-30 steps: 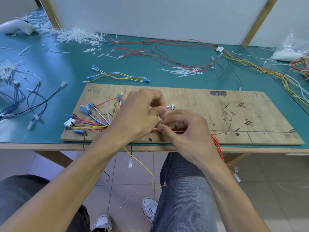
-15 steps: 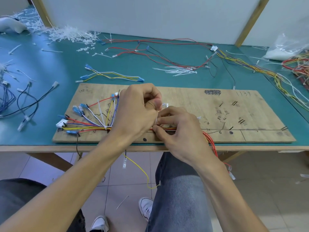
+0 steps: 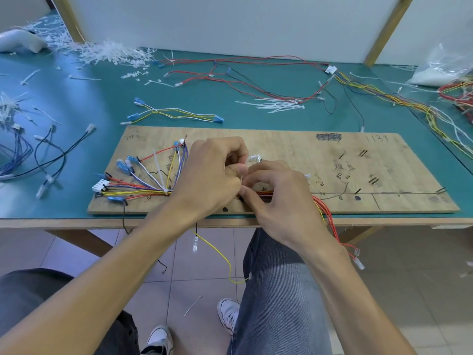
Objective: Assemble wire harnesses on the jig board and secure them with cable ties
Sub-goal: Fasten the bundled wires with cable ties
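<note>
Teal-topped table (image 3: 76,98), a wooden frame under its near edge. White partition along the far side.

Jig board (image 3: 307,155): a long plywood sheet lying flat along the table's near edge, with pen marks and handwriting on its right half.

Wire harness (image 3: 143,187) on the left half of the board. Red, yellow, purple and white wires fan out to the left into blue terminals and a white connector (image 3: 99,186). The trunk runs right under both hands, and its red tails (image 3: 330,221) spill off the near edge. One fitted tie (image 3: 167,192) binds the fan where it gathers, tail pointing up.

Left hand (image 3: 212,175): mid-board, fingers curled tight, thumb and forefinger pinching a white cable tie (image 3: 242,178). Only a short bit of it shows between the hands.

Right hand (image 3: 276,196): touching the left, fingers curled, thumb and forefinger pinched narrow onto the harness trunk just below the tie.

Elsewhere on the table:
- Far right: a long yellow wire bundle (image 3: 384,96).
- Far centre: red and black loose wires (image 3: 243,73).
- Far left: a heap of white tie offcuts (image 3: 112,51).
- Left: black leads (image 3: 56,155).
- Just beyond the board: a small yellow-white harness (image 3: 176,114).
- Far centre, nearer than the loose wires: a bunch of loose cable ties (image 3: 279,105).
</note>
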